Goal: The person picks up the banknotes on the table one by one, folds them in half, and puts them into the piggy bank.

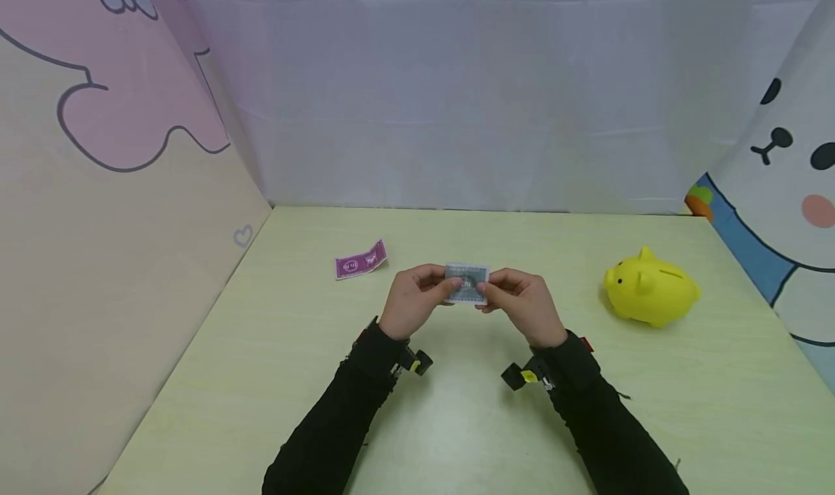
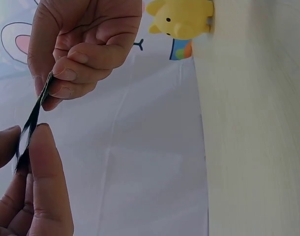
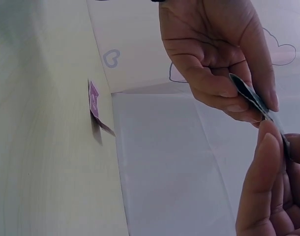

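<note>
Both hands hold a small grey-green banknote (image 1: 467, 274), play money by its look, above the middle of the table. My left hand (image 1: 414, 299) pinches its left edge between thumb and fingers. The right hand (image 1: 525, 303) pinches the opposite edge in the same way. From the side, in the left wrist view, the banknote (image 2: 34, 115) looks folded, with its layers parted near the left hand (image 2: 42, 187). The right wrist view also shows layers gaping at one end of the banknote (image 3: 246, 91).
A purple banknote (image 1: 361, 261) with a raised, bent end lies on the table (image 1: 261, 379) at the back left. On the right stands a yellow piggy bank (image 1: 652, 288) with a slot on top. White and printed cloths (image 1: 470, 104) enclose the back and sides.
</note>
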Action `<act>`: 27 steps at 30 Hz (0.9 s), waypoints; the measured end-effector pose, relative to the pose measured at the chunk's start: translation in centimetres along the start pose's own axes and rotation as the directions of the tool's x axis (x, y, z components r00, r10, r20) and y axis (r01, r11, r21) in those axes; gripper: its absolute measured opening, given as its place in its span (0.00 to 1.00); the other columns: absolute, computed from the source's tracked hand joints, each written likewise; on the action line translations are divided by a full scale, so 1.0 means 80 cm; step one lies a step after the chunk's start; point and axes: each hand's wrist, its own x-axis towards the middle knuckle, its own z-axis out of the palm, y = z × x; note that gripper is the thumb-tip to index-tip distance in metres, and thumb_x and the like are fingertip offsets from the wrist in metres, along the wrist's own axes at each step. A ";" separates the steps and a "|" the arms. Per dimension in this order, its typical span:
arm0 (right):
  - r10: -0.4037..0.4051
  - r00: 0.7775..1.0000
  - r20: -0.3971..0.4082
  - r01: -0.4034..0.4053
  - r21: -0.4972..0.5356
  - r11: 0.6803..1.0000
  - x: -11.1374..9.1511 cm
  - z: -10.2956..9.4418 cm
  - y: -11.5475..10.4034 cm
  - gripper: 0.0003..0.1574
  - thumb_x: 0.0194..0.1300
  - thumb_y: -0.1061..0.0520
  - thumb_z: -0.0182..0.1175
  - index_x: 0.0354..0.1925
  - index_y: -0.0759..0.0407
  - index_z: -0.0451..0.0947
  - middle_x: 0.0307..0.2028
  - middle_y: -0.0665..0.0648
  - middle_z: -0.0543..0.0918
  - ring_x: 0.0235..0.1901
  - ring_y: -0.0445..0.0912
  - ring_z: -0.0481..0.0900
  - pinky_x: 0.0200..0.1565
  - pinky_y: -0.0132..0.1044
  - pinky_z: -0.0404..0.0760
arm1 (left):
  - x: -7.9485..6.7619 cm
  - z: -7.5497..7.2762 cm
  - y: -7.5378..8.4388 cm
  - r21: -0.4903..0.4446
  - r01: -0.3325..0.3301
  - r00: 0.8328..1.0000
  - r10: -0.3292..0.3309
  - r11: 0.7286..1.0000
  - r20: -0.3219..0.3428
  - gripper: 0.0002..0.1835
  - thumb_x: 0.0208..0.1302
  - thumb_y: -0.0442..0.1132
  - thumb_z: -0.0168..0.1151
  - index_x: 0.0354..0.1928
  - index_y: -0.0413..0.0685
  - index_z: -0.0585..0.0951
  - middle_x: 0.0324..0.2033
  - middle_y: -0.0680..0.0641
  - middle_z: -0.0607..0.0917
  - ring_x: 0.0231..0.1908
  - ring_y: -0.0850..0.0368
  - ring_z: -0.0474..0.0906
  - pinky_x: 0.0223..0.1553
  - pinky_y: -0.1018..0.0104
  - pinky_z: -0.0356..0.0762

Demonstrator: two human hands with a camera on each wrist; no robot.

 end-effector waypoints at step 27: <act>0.051 0.999 -0.018 -0.050 0.008 0.999 0.001 -0.003 0.000 0.14 0.67 0.62 0.61 0.44 0.76 0.79 0.31 0.47 0.85 0.26 0.41 0.84 0.35 0.34 0.87 | 0.002 0.002 0.002 -0.053 0.007 0.997 -0.011 0.999 -0.082 0.17 0.73 0.43 0.55 0.49 0.35 0.83 0.43 0.35 0.86 0.35 0.58 0.84 0.41 0.64 0.86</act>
